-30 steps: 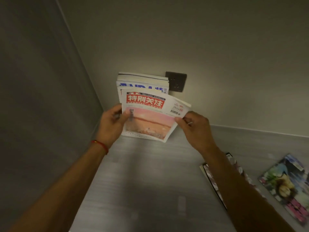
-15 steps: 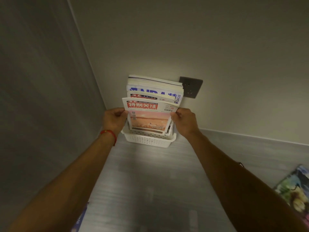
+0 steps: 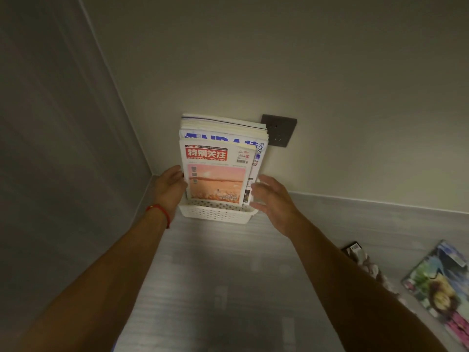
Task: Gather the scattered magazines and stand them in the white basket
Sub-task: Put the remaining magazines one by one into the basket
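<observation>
A white perforated basket (image 3: pixel 217 214) stands on the floor in the corner against the wall. Several magazines stand upright in it. The front one, with a red title and a pink cover (image 3: pixel 217 174), stands upright in the basket. My left hand (image 3: pixel 170 188) rests flat against that magazine's left edge, fingers extended. My right hand (image 3: pixel 272 199) hovers just right of the stack, fingers spread and holding nothing. Behind it stands a taller blue-lettered magazine (image 3: pixel 223 138).
Two loose magazines lie on the grey floor at right: a colourful one (image 3: pixel 441 285) and a dark one (image 3: pixel 365 262) partly hidden by my right forearm. A dark wall socket (image 3: pixel 279 130) sits behind the stack. A grey panel wall runs along the left.
The pink-cover magazine went down into the basket and stands upright. My right hand let go and opened beside it; my left hand flattened against its edge.
</observation>
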A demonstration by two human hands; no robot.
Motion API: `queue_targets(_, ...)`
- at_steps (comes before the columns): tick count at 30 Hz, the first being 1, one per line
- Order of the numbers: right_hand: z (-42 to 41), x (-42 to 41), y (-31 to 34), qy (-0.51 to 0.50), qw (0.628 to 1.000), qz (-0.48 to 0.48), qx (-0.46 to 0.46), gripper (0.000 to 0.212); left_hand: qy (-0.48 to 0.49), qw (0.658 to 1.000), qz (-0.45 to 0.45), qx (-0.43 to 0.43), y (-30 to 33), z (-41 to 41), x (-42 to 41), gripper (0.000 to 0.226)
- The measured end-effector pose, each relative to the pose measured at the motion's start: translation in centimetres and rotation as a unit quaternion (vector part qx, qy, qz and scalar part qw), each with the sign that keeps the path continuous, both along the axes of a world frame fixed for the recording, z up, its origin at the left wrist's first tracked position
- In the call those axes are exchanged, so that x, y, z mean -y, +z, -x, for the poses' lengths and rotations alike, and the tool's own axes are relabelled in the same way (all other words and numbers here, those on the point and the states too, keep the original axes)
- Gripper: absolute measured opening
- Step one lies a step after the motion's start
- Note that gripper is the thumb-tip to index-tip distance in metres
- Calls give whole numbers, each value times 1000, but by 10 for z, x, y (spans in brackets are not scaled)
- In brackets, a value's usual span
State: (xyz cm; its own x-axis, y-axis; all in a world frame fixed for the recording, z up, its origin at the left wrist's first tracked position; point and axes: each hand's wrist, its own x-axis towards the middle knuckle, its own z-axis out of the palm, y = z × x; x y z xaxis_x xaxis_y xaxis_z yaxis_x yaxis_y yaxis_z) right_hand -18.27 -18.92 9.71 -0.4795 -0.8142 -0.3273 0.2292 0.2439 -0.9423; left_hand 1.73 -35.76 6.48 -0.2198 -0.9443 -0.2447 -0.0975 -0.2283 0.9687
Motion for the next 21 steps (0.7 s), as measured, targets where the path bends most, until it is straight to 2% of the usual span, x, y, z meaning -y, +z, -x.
queue_targets(2, 4, -33, -14, 1, 998, 5, -56, 24, -16, 999, 44, 7, 3, -1, -18, 39)
queue_targets(5, 20, -100, -47, -46, 982, -64, -172, 25, -13, 992, 110, 58, 4, 1, -53, 39)
queue_targets(8, 37, -186, -75, -97, 940, -164, -284, 21, -47, 985, 125, 105, -7, 6, -105, 47)
queue_targets(11, 53, -267, -87, -146, 901, -239, -333, 13, -142, 960, 164, 179, -23, 21, -167, 50)
queue_targets(13, 65, -306, -91, -167, 871, -315, -337, 24, -222, 931, 200, 208, -34, 39, -208, 50)
queue_targets(16, 84, -351, -95, -129, 795, -486, -340, 62, -343, 881, 218, 242, -45, 72, -268, 55)
queue_targets(18, 94, -369, -95, -82, 799, -514, -299, 78, -417, 841, 228, 257, -51, 95, -302, 61)
queue_targets(21, 100, -381, -98, -53, 816, -498, -290, 86, -482, 796, 244, 273, -57, 122, -342, 67)
